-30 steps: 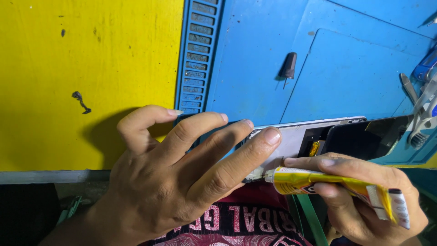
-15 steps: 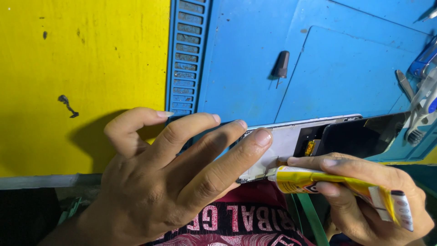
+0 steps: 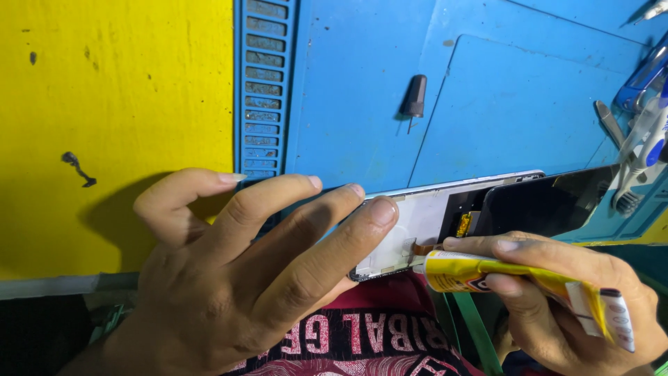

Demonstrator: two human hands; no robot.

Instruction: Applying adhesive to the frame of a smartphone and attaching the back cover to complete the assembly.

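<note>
My left hand (image 3: 257, 271) lies over the left end of an opened phone frame (image 3: 424, 219), fingers spread and pressing on it at the bench's front edge. The frame's white inside and a dark screen panel (image 3: 550, 205) show to the right. My right hand (image 3: 557, 292) grips a yellow glue tube (image 3: 515, 278) with its nozzle touching the lower edge of the frame. The tube's folded white tail points right.
A blue repair mat (image 3: 487, 90) with a ribbed slot strip (image 3: 261, 90) covers the bench, beside a yellow surface (image 3: 111, 104). A small black cap (image 3: 415, 95) lies on the mat. Tweezers and blue tools (image 3: 643, 125) sit at the right edge.
Both hands hold their grips. The view has drifted slightly, so the mat and cap appear shifted left. The tube's nozzle stays at the frame's edge.
</note>
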